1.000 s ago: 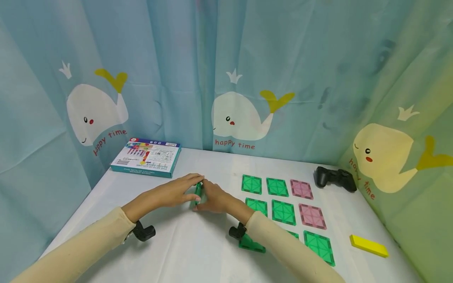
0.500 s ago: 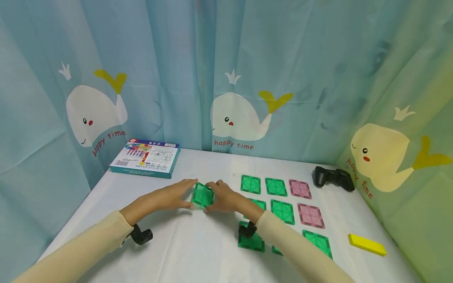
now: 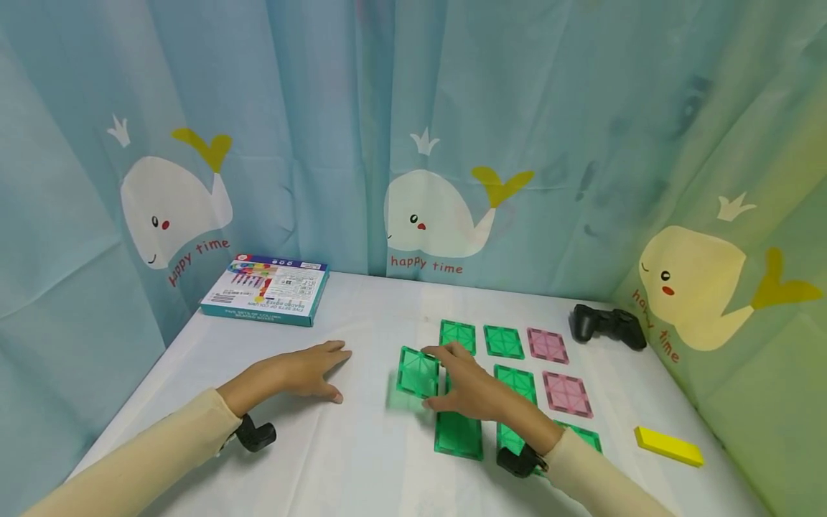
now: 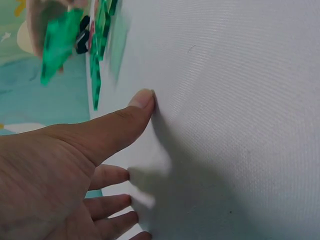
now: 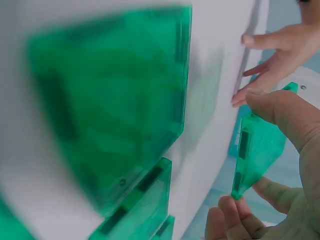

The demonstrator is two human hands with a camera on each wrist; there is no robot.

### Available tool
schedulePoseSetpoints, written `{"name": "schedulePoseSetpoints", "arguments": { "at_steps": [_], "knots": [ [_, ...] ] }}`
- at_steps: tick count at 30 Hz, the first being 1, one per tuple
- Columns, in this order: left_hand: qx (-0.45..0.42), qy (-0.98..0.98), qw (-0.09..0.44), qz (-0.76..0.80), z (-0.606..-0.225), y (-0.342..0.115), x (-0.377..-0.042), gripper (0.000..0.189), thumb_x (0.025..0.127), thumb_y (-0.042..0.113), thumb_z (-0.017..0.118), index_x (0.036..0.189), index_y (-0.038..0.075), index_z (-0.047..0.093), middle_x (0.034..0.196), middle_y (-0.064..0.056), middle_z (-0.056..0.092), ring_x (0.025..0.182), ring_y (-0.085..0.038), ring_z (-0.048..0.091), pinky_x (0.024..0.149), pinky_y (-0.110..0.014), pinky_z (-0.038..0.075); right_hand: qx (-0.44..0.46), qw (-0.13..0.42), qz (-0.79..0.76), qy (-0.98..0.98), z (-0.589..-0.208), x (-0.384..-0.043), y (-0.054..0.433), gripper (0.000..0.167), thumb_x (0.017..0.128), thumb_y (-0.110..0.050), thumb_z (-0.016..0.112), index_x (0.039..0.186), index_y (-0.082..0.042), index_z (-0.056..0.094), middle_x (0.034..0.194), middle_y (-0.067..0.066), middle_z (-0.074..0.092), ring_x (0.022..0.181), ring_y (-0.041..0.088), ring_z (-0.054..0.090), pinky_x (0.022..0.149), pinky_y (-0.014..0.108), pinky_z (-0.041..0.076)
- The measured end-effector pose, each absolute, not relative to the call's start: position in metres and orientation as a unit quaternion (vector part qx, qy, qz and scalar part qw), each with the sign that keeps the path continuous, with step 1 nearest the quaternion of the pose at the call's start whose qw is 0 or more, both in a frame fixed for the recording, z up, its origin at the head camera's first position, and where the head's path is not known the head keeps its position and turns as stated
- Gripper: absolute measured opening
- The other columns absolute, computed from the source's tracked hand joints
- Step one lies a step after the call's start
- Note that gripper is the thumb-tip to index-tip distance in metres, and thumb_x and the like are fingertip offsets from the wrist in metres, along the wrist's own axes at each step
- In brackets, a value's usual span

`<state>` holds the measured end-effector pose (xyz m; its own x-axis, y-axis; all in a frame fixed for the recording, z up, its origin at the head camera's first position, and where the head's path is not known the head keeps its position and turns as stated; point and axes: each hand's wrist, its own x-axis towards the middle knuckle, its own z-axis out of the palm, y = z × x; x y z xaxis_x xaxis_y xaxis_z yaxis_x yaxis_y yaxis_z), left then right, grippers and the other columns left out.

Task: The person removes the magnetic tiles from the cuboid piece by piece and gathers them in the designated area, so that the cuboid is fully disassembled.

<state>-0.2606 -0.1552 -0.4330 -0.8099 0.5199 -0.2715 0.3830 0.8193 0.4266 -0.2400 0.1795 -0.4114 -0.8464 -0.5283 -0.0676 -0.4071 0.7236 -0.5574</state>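
My right hand (image 3: 470, 380) pinches a translucent green square magnetic tile (image 3: 416, 372) by its edges, thumb and fingers at opposite sides. This tile is tilted and held above the white table, its green-tinted shadow below. In the right wrist view the held tile (image 5: 260, 145) shows dark magnet strips along its edge. Several green tiles (image 3: 457, 336) lie flat in rows under and behind the right hand and forearm, which partly hide some of them. My left hand (image 3: 306, 372) holds nothing; its fingers are spread low over the table, left of the held tile.
Two pink tiles (image 3: 567, 394) form part of the right column. A black game controller (image 3: 609, 327) lies at the back right, and a yellow block (image 3: 669, 446) nearer the front right. A flat printed box (image 3: 268, 289) sits at the back left. Whale-print curtains (image 3: 336, 143) enclose the table.
Both hands were together at the green tile; the left let go and drew slightly left. The right hand carried the tile rightward toward the rows.
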Motion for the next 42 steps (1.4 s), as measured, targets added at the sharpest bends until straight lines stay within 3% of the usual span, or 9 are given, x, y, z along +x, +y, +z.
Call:
{"name": "schedulePoseSetpoints", "arguments": {
  "at_steps": [7, 17, 24, 28, 33, 36, 42],
  "knots": [
    [0.235, 0.935, 0.197, 0.179, -0.432, -0.155, -0.259, 0.088, 0.094, 0.038, 0.082, 0.161, -0.001, 0.040, 0.171, -0.024, 0.026, 0.158, -0.043, 0.026, 0.127, -0.059, 0.027, -0.208, 0.099, -0.276, 0.933, -0.408, -0.190, 0.207, 0.086, 0.084, -0.039, 0.091, 0.156, -0.019, 0.048, 0.136, 0.008, 0.047, 0.121, 0.025, 0.050, 0.091, 0.048, 0.055],
    [0.236, 0.934, 0.195, 0.182, -0.431, -0.158, -0.257, 0.088, 0.094, 0.037, 0.082, 0.161, -0.001, 0.039, 0.171, -0.025, 0.025, 0.158, -0.043, 0.026, 0.127, -0.059, 0.027, -0.205, 0.165, -0.232, 0.936, -0.422, -0.138, 0.223, 0.086, 0.078, -0.052, 0.092, 0.151, -0.023, 0.057, 0.129, 0.002, 0.047, 0.111, 0.022, 0.049, 0.085, 0.038, 0.055],
    [0.237, 0.934, 0.192, 0.185, -0.434, -0.158, -0.258, 0.088, 0.093, 0.038, 0.082, 0.161, 0.000, 0.040, 0.170, -0.025, 0.027, 0.158, -0.043, 0.027, 0.126, -0.059, 0.028, -0.311, 0.101, -0.223, 0.918, -0.441, -0.129, 0.238, 0.070, 0.077, -0.066, 0.087, 0.131, -0.030, 0.059, 0.118, -0.004, 0.052, 0.103, 0.009, 0.049, 0.078, 0.032, 0.054],
    [0.234, 0.935, 0.192, 0.185, -0.434, -0.158, -0.256, 0.088, 0.093, 0.038, 0.082, 0.161, 0.000, 0.040, 0.170, -0.025, 0.027, 0.158, -0.043, 0.028, 0.126, -0.059, 0.028, -0.348, 0.084, -0.204, 0.911, -0.450, -0.128, 0.245, 0.060, 0.080, -0.068, 0.083, 0.124, -0.033, 0.060, 0.112, -0.008, 0.053, 0.095, 0.002, 0.044, 0.073, 0.027, 0.047],
    [0.232, 0.935, 0.191, 0.186, -0.434, -0.158, -0.255, 0.088, 0.093, 0.038, 0.082, 0.161, 0.000, 0.040, 0.170, -0.024, 0.027, 0.158, -0.043, 0.027, 0.126, -0.059, 0.028, -0.322, 0.110, -0.176, 0.924, -0.450, -0.126, 0.245, 0.060, 0.080, -0.073, 0.080, 0.122, -0.037, 0.060, 0.116, -0.007, 0.053, 0.093, 0.005, 0.042, 0.073, 0.030, 0.045],
    [0.232, 0.935, 0.191, 0.189, -0.433, -0.158, -0.254, 0.088, 0.094, 0.037, 0.082, 0.161, -0.001, 0.040, 0.170, -0.025, 0.027, 0.158, -0.043, 0.027, 0.127, -0.059, 0.027, -0.301, 0.144, -0.181, 0.925, -0.446, -0.127, 0.243, 0.058, 0.080, -0.070, 0.082, 0.123, -0.037, 0.061, 0.119, -0.006, 0.053, 0.096, 0.009, 0.045, 0.077, 0.035, 0.051],
    [0.230, 0.936, 0.186, 0.191, -0.435, -0.159, -0.251, 0.088, 0.094, 0.039, 0.081, 0.160, -0.001, 0.040, 0.170, -0.024, 0.027, 0.158, -0.043, 0.027, 0.127, -0.058, 0.027, -0.273, 0.191, -0.214, 0.918, -0.439, -0.131, 0.239, 0.034, 0.093, -0.056, 0.076, 0.119, -0.035, 0.069, 0.117, -0.004, 0.052, 0.096, 0.011, 0.048, 0.078, 0.034, 0.052]
  ]
}}
